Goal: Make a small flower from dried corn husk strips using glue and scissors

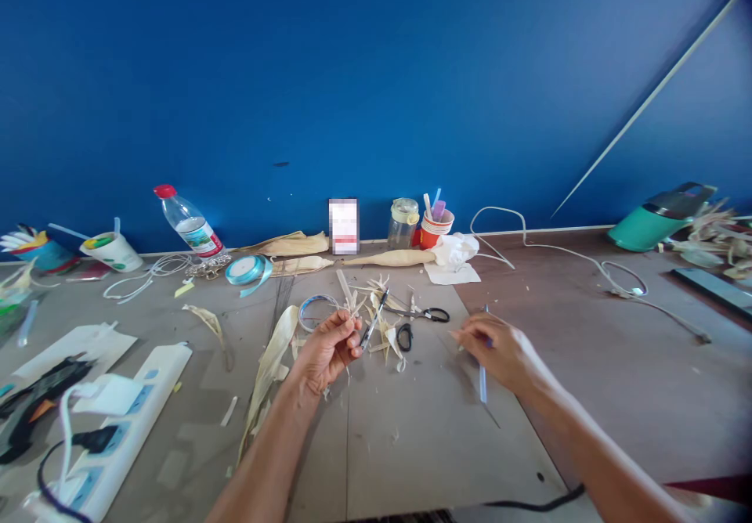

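Near the middle of the table my left hand (330,351) is closed, thumb against fingers, on thin pale strips of dried corn husk (351,297) that stick up from the fingertips. Just behind those fingers a pen (376,318) lies on loose husk scraps (388,340). Scissors (435,315) with black handles rest partly among the scraps. Off to the right, my right hand (492,347) has its fingers pinched together; what is between them cannot be made out. Under it lies a slim pale-blue stick (482,384), partly hidden by the hand.
Along the blue wall stand a water bottle (197,229), a phone (344,227), a glass jar (403,224) and red paper cups (436,229). A blue ribbon roll (245,270) and tape roll (305,313) lie left of centre. A power strip (132,429) occupies the front left.
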`<state>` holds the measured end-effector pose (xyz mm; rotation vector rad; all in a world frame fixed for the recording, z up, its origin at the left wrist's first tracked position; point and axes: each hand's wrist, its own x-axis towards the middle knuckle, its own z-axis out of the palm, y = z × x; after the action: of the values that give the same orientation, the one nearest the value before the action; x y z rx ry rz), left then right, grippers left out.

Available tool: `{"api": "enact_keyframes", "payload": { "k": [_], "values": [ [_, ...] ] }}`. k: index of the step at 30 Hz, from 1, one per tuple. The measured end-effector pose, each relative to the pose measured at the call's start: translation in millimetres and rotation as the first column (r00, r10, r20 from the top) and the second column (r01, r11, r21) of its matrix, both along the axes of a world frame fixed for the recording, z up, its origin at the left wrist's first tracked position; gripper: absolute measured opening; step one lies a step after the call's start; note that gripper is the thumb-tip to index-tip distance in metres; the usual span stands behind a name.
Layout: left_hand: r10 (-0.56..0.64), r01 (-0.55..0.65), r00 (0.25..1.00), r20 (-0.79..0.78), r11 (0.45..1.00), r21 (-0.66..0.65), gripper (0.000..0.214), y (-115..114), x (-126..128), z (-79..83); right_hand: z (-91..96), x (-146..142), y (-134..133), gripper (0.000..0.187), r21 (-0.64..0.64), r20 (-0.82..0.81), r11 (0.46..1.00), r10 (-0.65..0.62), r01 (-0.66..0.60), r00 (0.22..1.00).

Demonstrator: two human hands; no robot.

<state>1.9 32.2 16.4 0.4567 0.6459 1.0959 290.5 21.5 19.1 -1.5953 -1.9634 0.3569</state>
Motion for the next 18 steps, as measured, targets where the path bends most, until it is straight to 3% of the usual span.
{"api": "enact_keyframes", "payload": {
  "k": [4, 7, 12, 18],
  "values": [
    [-0.009, 0.009, 1.000, 0.004, 1.000, 0.007, 0.024, -0.5, 0.5, 0.2, -29.2, 66.7, -10.5, 0.034, 0.074, 0.248, 0.979, -0.203, 0.190, 0.947],
    [-0.008, 0.008, 1.000, -0.008, 1.000, 0.017, 0.024, -0.7, 1.2, -1.3, -52.7, 96.3, -17.6, 0.041, 0.018, 0.369, 0.981, -0.188, 0.195, 0.910],
    [-0.004, 0.005, 0.999, -0.053, 1.000, 0.027, 0.022, -1.3, 3.1, -1.5, -60.4, 97.8, -22.3, 0.051, -0.135, 0.442, 0.990, 0.024, 0.040, 0.896],
    [0.033, -0.022, 0.993, -0.113, 0.995, 0.095, 0.024, -2.3, 3.8, 1.8, -57.1, 91.4, -12.7, 0.040, -0.153, 0.370, 0.985, -0.016, 0.078, 0.929]
  ]
}}
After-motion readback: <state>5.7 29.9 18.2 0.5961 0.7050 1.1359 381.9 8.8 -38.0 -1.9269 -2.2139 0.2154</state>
